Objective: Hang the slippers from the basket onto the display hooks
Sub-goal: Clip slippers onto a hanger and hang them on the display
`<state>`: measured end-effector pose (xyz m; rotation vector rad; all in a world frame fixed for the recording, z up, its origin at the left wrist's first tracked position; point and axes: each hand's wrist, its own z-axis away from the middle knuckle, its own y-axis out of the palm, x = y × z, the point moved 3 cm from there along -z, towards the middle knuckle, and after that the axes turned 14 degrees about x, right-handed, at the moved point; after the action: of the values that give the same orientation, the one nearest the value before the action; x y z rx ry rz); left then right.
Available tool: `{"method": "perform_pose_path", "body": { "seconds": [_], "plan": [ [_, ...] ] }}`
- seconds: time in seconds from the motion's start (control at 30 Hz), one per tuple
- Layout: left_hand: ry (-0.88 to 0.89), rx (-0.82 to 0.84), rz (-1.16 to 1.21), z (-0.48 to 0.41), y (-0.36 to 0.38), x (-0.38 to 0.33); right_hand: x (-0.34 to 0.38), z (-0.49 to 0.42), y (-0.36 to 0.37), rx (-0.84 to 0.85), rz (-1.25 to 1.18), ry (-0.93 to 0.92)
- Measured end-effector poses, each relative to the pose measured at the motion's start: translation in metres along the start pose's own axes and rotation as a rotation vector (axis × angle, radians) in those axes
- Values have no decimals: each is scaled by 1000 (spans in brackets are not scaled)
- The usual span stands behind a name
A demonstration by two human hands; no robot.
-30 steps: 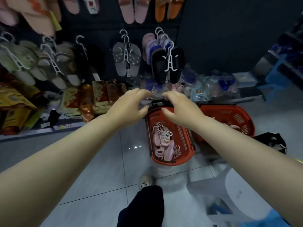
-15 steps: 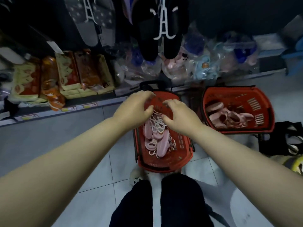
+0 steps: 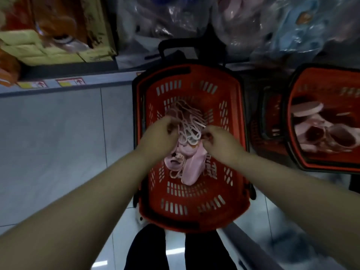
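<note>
Second red basket (image 3: 319,168) at 3 o'clock w/ pale pink shoes (image 3: 323,133) inside. Yellow-orange boxed goods (image 3: 54,30) at 11 o'clock on low shelf; price labels (image 3: 71,82) on shelf edge (image 3: 58,88) below them. Clear plastic-bagged items (image 3: 263,22) at 1 o'clock, blurred. Grey tiled floor (image 3: 58,143) at 9 o'clock. Dark trouser legs (image 3: 148,248) at 6 o'clock.

White lettering was seen on the inner floor of the red basket (image 3: 194,191), just beside the pink slippers (image 3: 191,166), but it was partly covered and too blurred to be read. Yellow price tags (image 3: 71,82) with red markings were noted on the shelf edge (image 3: 97,82), their print also illegible. No other text could be made out.
</note>
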<state>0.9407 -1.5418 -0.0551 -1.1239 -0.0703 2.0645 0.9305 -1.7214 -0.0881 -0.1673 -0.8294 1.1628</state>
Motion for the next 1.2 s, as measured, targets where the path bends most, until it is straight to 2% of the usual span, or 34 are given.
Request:
{"method": "perform_pose_path", "body": {
  "seconds": [0.23,0.43,0.57,0.77,0.87,1.07,1.2],
  "plan": [
    [-143,75,139,-56,61,73,-65,-91,62,9,-84,128],
    [-211,104,180,-90,84,116,-86,-145,97,79,48,132],
    [-201,96,213,-101,87,119,-87,-158,112,104,135,242],
    [-303,68,352,-71,84,115,-84,-131,125,101,35,323],
    [-353,69,367,-64,88,121,-92,-131,131,24,-156,382],
    [-333,90,388,-74,97,128,-102,-153,147,-86,-329,437],
    [-330,73,481,-71,99,126,-102,-140,140,-69,-520,431]
  ]
}}
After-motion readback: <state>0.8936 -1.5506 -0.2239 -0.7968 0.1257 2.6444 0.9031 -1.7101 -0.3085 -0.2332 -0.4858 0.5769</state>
